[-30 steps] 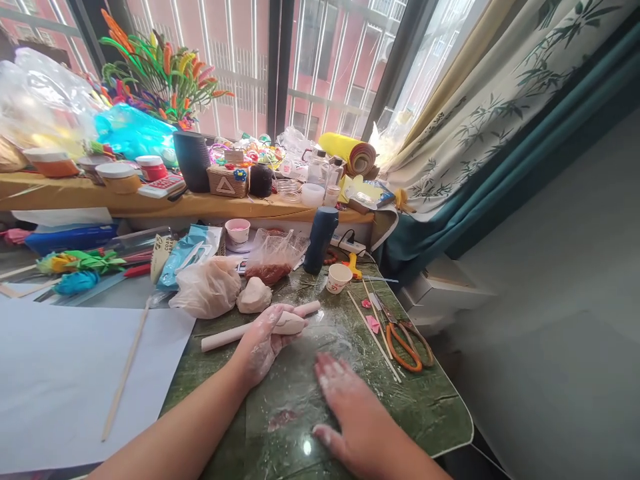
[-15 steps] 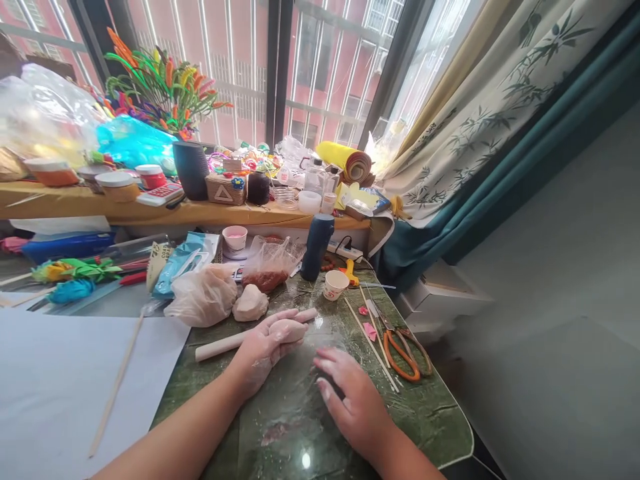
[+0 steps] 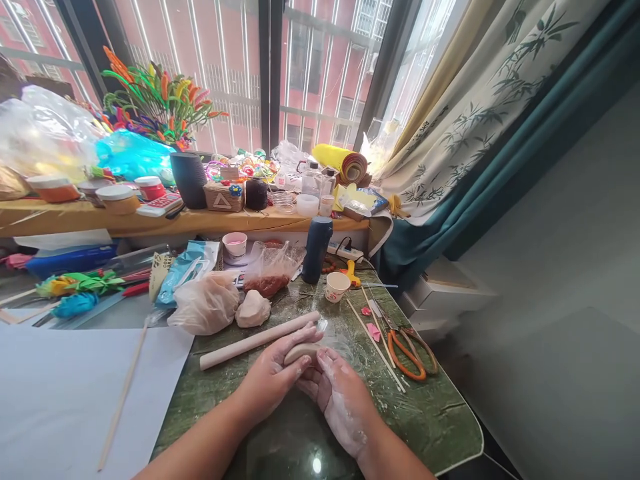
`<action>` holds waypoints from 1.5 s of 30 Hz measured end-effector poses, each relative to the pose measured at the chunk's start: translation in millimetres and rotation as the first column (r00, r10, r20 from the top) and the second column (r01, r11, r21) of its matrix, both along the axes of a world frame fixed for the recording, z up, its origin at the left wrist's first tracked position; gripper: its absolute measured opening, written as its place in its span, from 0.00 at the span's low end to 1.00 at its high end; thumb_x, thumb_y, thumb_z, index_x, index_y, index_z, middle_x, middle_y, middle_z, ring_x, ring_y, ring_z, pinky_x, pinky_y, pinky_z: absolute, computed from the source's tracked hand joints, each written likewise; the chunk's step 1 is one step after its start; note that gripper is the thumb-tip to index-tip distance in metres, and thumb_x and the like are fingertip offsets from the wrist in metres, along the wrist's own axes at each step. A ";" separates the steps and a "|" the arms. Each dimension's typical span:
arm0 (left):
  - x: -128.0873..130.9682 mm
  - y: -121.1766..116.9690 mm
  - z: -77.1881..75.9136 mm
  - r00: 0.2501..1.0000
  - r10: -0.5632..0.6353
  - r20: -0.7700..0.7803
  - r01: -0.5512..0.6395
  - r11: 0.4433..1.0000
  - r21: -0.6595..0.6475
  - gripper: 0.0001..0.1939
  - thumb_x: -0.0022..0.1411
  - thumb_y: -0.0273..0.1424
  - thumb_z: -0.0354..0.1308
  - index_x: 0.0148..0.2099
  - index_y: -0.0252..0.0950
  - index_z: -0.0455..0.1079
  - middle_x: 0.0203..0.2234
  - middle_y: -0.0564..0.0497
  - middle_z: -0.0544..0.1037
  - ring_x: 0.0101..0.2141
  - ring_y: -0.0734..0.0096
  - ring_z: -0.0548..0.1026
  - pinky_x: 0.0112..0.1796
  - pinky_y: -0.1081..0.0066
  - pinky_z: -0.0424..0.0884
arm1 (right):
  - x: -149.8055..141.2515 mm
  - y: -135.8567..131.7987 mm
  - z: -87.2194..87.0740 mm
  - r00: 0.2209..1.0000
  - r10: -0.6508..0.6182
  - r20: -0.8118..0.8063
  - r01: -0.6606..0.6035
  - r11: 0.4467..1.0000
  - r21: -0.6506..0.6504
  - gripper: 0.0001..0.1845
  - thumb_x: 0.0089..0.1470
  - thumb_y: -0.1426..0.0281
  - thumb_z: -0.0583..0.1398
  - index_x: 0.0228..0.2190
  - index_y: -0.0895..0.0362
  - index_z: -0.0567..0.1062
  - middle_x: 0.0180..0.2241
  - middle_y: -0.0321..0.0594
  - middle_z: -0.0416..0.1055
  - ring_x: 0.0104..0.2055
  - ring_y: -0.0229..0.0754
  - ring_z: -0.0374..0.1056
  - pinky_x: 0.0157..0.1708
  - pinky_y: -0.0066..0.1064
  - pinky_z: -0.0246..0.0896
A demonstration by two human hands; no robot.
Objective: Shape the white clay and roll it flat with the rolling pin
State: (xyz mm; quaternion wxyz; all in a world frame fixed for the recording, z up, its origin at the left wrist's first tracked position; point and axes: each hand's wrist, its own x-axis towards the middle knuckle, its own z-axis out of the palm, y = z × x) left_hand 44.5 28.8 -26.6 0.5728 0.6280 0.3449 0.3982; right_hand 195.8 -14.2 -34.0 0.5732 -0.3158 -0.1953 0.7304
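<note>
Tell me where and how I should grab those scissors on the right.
Probably by the handle loops of the scissors, using your right hand and coming from your side of the table. The loops lie nearer you, while the blades point away beside the thin sticks, so your fingers should stay off the edges.

tall window (image 3: 225, 80) with dark frame (image 3: 271, 73), pink building (image 3: 305, 60) and pale bars outside, daylight coming in. sill (image 3: 125, 221) under it has a mustard cloth. right side: leaf-print curtain (image 3: 480, 120), teal curtain (image 3: 500, 157), plain grey wall (image 3: 565, 287). white drawer unit (image 3: 450, 287) beyond the green table (image 3: 425, 427), light edge, rounded corner. bright glare spot on the tabletop.
</note>
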 end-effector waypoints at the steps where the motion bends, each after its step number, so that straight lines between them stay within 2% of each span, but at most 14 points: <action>1: -0.7 -0.1 -0.9 0.999 -0.006 -0.038 0.007 1.000 0.025 0.25 0.62 0.40 0.66 0.61 0.47 0.73 0.61 0.46 0.74 0.64 0.47 0.66 0.66 0.48 0.55 | 0.6 0.2 0.3 1.000 -0.014 0.005 0.014 1.000 0.006 0.19 0.50 0.58 0.72 0.38 0.56 0.77 0.39 0.43 0.80 0.39 0.43 0.75 0.41 0.36 0.70; 5: 0.0 2.3 -8.9 1.000 0.030 0.001 -0.030 0.999 0.036 0.32 0.56 0.38 0.71 0.62 0.45 0.71 0.62 0.44 0.72 0.63 0.46 0.68 0.63 0.50 0.61 | 7.8 6.0 -1.2 0.991 -0.104 0.084 0.105 0.994 -0.011 0.21 0.48 0.55 0.73 0.36 0.56 0.77 0.35 0.41 0.79 0.35 0.45 0.74 0.36 0.36 0.70; 12: 5.9 7.4 -10.6 0.986 0.111 -0.124 -0.103 0.992 0.073 0.15 0.55 0.26 0.64 0.46 0.38 0.78 0.41 0.47 0.84 0.41 0.58 0.81 0.46 0.60 0.76 | 7.7 7.4 -6.2 0.991 -0.121 0.057 0.121 0.993 0.001 0.20 0.46 0.59 0.74 0.38 0.55 0.78 0.37 0.40 0.80 0.38 0.44 0.75 0.43 0.38 0.70; 17: 2.7 6.0 -7.7 0.973 0.210 -0.095 -0.192 0.966 0.171 0.15 0.55 0.29 0.65 0.47 0.39 0.76 0.44 0.46 0.81 0.42 0.59 0.78 0.44 0.63 0.74 | 8.8 7.8 -12.2 0.985 -0.142 0.099 0.143 0.990 -0.004 0.19 0.44 0.61 0.76 0.36 0.55 0.79 0.37 0.41 0.81 0.38 0.44 0.75 0.45 0.39 0.70; 20: 0.7 8.5 -9.2 0.968 0.252 -0.015 -0.250 0.966 0.070 0.11 0.61 0.35 0.63 0.45 0.38 0.76 0.42 0.45 0.81 0.42 0.59 0.77 0.44 0.63 0.73 | 22.9 18.9 -0.5 0.975 -0.131 0.179 0.144 0.988 -0.060 0.20 0.43 0.59 0.75 0.34 0.56 0.80 0.37 0.42 0.81 0.38 0.44 0.76 0.43 0.39 0.72; 22: -0.2 11.9 -10.1 0.951 0.305 0.054 -0.305 0.952 -0.013 0.11 0.63 0.38 0.61 0.42 0.37 0.75 0.38 0.46 0.81 0.40 0.60 0.76 0.43 0.64 0.71 | 36.1 27.1 21.2 0.951 -0.129 0.283 0.129 0.991 0.018 0.19 0.46 0.59 0.73 0.36 0.58 0.80 0.39 0.45 0.81 0.41 0.48 0.76 0.45 0.41 0.72; 24: -0.9 15.6 -10.3 0.921 0.375 0.102 -0.369 0.927 -0.074 0.12 0.63 0.41 0.61 0.39 0.37 0.74 0.34 0.48 0.80 0.37 0.61 0.75 0.41 0.66 0.70 | 49.5 30.6 48.4 0.867 -0.266 0.422 0.175 0.954 0.243 0.18 0.53 0.58 0.69 0.42 0.57 0.80 0.44 0.48 0.81 0.46 0.50 0.76 0.51 0.47 0.70; 27: -2.0 19.2 -9.6 0.883 0.454 0.123 -0.438 0.889 -0.133 0.15 0.62 0.44 0.62 0.36 0.37 0.73 0.30 0.50 0.78 0.34 0.63 0.73 0.38 0.67 0.69 | 65.2 22.3 73.8 0.552 -0.619 0.558 0.205 0.750 0.629 0.24 0.60 0.63 0.65 0.57 0.51 0.74 0.59 0.47 0.71 0.59 0.55 0.69 0.58 0.54 0.64; 30: -3.0 19.6 -8.4 0.865 0.487 0.124 -0.467 0.870 -0.156 0.16 0.61 0.46 0.62 0.35 0.37 0.73 0.29 0.50 0.78 0.32 0.64 0.72 0.36 0.68 0.67 | 72.7 4.3 58.6 0.314 -0.695 0.647 -0.179 0.626 0.759 0.27 0.59 0.70 0.65 0.59 0.45 0.72 0.64 0.43 0.65 0.64 0.58 0.63 0.62 0.56 0.60; 33: -1.9 18.6 -7.3 0.863 0.488 0.132 -0.467 0.870 -0.161 0.18 0.61 0.48 0.61 0.34 0.38 0.72 0.28 0.51 0.77 0.32 0.65 0.71 0.35 0.69 0.67 | 73.3 -11.4 19.5 0.226 -0.484 0.846 -0.647 0.574 0.501 0.31 0.55 0.68 0.69 0.59 0.42 0.72 0.62 0.42 0.68 0.64 0.61 0.64 0.65 0.59 0.54; 35: 0.2 18.0 -6.7 0.860 0.490 0.144 -0.466 0.868 -0.169 0.18 0.61 0.48 0.61 0.33 0.37 0.72 0.28 0.51 0.76 0.32 0.65 0.71 0.35 0.69 0.67 | 70.4 -17.9 -1.3 0.193 -0.417 0.888 -0.645 0.628 0.435 0.29 0.57 0.67 0.67 0.59 0.43 0.72 0.60 0.43 0.71 0.62 0.59 0.66 0.64 0.59 0.55; 38: 3.6 17.0 -5.8 0.861 0.486 0.150 -0.460 0.870 -0.177 0.17 0.61 0.47 0.62 0.33 0.37 0.72 0.28 0.51 0.76 0.32 0.65 0.72 0.36 0.69 0.68 | 60.5 -19.0 -13.7 0.199 -0.419 0.886 -0.463 0.757 0.462 0.20 0.62 0.69 0.61 0.55 0.45 0.76 0.57 0.43 0.73 0.60 0.55 0.68 0.61 0.53 0.61; 42: 4.3 16.1 -5.3 0.876 0.461 0.138 -0.438 0.883 -0.166 0.16 0.61 0.46 0.61 0.33 0.38 0.72 0.29 0.51 0.77 0.33 0.64 0.72 0.37 0.68 0.69 | 41.2 -7.4 -15.1 0.184 -0.403 0.897 -0.509 0.741 0.438 0.24 0.62 0.68 0.61 0.59 0.46 0.72 0.61 0.43 0.69 0.63 0.56 0.62 0.63 0.53 0.55; 45: 3.4 15.9 -5.8 0.875 0.465 0.139 -0.441 0.881 -0.169 0.16 0.62 0.46 0.60 0.33 0.38 0.72 0.29 0.50 0.77 0.34 0.63 0.72 0.38 0.68 0.69 | 29.4 0.8 -19.5 0.095 -0.403 0.910 -0.490 0.777 0.395 0.32 0.60 0.63 0.64 0.64 0.48 0.67 0.63 0.46 0.65 0.65 0.61 0.58 0.65 0.57 0.50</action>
